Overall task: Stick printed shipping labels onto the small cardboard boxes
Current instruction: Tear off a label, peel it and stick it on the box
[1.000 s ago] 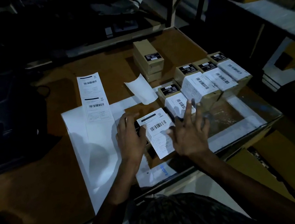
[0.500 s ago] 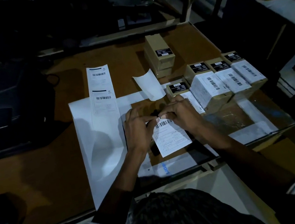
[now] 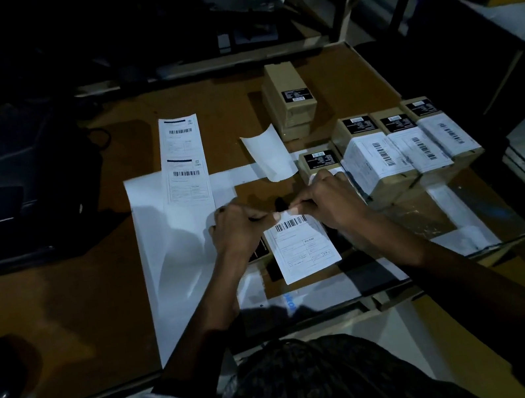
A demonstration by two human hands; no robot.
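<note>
Head view: left hand and right hand both pinch the top edge of a shipping label. Labelled cardboard boxes stand just beside the right hand.

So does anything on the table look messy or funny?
A curled scrap of blank paper lies loose on the table, probably peeled label backing. Both hands, left hand and right hand, pinch the top edge of a label.
</note>
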